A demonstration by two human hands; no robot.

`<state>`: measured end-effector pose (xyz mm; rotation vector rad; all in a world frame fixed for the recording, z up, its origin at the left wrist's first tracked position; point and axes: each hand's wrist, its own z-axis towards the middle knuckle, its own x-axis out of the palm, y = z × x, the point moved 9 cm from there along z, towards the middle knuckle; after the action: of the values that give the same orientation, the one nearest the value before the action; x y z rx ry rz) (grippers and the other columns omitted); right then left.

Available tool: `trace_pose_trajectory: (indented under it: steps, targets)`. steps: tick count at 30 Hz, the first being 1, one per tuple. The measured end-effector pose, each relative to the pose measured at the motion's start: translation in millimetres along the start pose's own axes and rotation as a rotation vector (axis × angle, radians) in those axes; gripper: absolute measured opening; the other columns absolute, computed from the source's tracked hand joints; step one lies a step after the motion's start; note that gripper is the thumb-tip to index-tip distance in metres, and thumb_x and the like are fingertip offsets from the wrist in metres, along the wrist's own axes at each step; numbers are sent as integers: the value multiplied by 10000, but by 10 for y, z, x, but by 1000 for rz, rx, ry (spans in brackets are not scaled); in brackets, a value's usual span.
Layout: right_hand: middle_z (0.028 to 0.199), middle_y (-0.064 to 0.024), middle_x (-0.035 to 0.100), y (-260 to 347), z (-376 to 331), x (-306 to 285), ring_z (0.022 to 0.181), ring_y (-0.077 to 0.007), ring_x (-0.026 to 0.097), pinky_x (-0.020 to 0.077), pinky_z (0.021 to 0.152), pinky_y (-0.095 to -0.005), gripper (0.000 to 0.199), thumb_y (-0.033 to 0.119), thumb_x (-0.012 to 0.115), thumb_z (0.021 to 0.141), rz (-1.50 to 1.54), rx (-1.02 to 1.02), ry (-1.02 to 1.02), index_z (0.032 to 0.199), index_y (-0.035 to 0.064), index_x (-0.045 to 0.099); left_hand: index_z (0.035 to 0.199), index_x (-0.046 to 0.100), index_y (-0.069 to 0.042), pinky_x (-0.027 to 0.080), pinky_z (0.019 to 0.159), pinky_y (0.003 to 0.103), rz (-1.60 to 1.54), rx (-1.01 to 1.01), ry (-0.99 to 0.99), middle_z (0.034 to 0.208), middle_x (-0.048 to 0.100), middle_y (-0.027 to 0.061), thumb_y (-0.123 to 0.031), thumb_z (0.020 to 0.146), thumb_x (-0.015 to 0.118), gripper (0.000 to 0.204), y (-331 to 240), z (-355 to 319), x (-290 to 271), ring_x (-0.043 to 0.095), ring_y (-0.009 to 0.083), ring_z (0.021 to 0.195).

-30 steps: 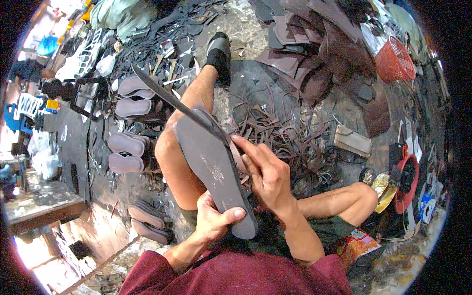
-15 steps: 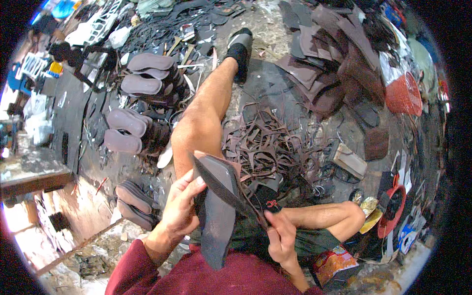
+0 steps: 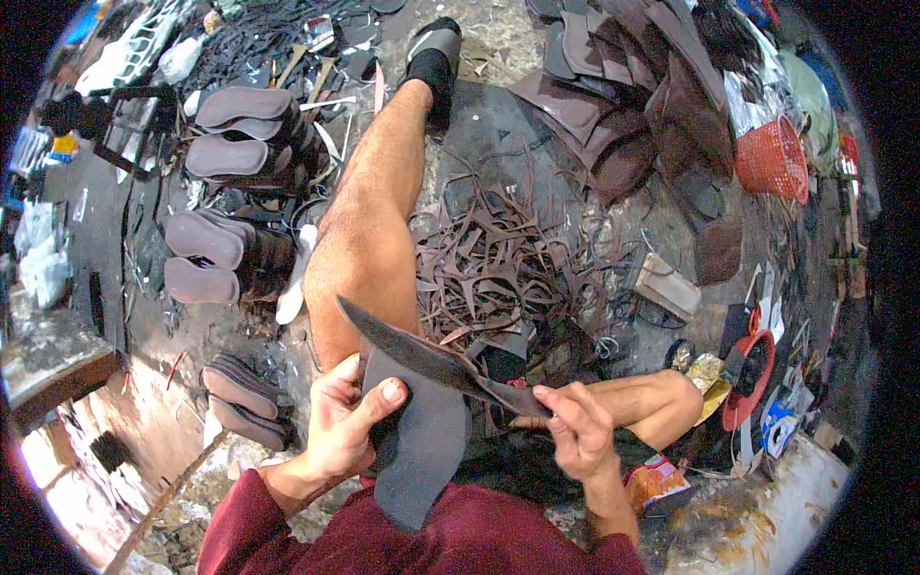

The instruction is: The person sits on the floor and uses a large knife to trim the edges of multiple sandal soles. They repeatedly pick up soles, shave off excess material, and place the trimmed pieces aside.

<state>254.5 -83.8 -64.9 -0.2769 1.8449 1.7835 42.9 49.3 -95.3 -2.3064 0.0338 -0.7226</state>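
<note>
My left hand (image 3: 343, 422) is closed on a dark grey shoe sole (image 3: 422, 465), thumb lying on its top face. The sole hangs over my lap, its rounded end pointing toward me. A second thin dark sole-shaped piece (image 3: 412, 353) stands tilted across the first one's far end, edge-on to my view. Its right end is pinched between the thumb and fingers of my right hand (image 3: 583, 429). Whether the two pieces are joined at the far end cannot be made out.
Stacks of brown soles (image 3: 225, 158) stand left of my outstretched leg, with a pair of thick soles (image 3: 244, 398) nearer. Brown offcut strips (image 3: 494, 259) heap between my legs. Brown sheets (image 3: 599, 125), a red basket (image 3: 771, 158) and a pale block (image 3: 669, 287) lie to the right.
My right hand has moved right and slightly up, drawing the thin piece's end away from the lower sole. More of the lower sole's face shows. The whole view has shifted a little.
</note>
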Motion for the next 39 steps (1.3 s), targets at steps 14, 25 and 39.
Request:
trace_pose_trajectory:
  steps: [14,25,39]
  targets:
    - [801,-80,584,518,1080,118,656,-308,620,534,604,-425,567,75,606,859,-59,-133,636,1408,213,563,1326,539,13,543,837,305,565,29,313,1218,649,111,-161,938,703,455,-1,-8,335,651,144,986]
    - [924,-39,594,273,15,-309,720,-121,525,485,671,-259,445,107,452,1019,824,178,-515,1452,4,476,1326,539,-66,482,1028,442,-374,78,-52,1268,627,113,-357,925,672,513,269,322,1133,595,311,1169]
    - [834,-113,648,225,-1013,-757,647,-307,620,501,579,-392,326,110,642,887,-248,154,-178,1210,96,680,1195,600,-33,549,897,448,-137,-27,19,1079,691,123,-306,803,715,491,460,203,920,677,322,960]
